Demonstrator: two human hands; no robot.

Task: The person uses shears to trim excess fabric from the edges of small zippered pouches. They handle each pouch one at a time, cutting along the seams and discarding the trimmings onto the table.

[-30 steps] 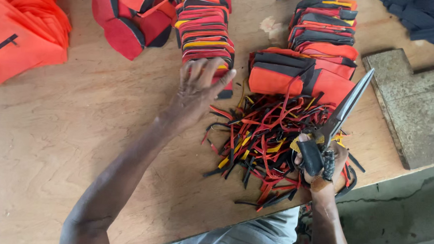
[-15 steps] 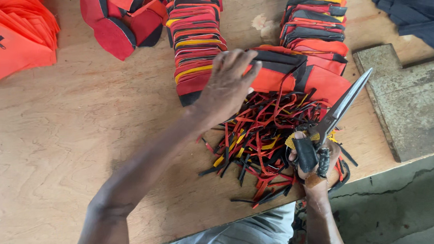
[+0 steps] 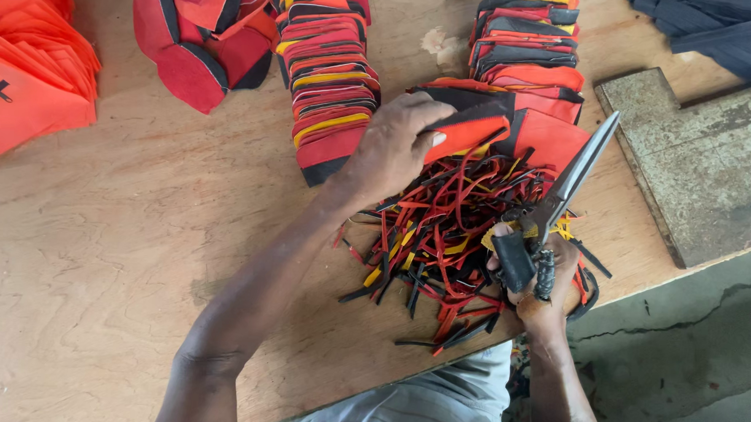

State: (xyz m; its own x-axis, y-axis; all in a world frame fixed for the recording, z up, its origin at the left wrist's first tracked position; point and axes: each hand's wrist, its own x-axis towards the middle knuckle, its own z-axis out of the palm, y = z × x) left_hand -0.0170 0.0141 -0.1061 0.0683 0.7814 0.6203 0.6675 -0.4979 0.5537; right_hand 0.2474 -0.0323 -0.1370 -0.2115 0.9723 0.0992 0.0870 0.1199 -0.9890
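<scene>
My left hand grips an orange fabric piece with black trim, lifting its edge off a low stack of like pieces. My right hand holds a pair of large dark scissors by the wrapped handles, blades closed and pointing up and to the right. Between the two hands lies a heap of red, black and yellow fabric offcuts on the wooden table.
A fanned row of red, black and yellow pieces lies left of my left hand, rounded red pieces beyond it. Orange fabric stack at far left. Another pile at the back. A worn wooden block right; dark cloth top right.
My left hand has moved right from the fanned row to the orange stack and taken hold of its top piece. The right hand with the scissors has stayed put.
</scene>
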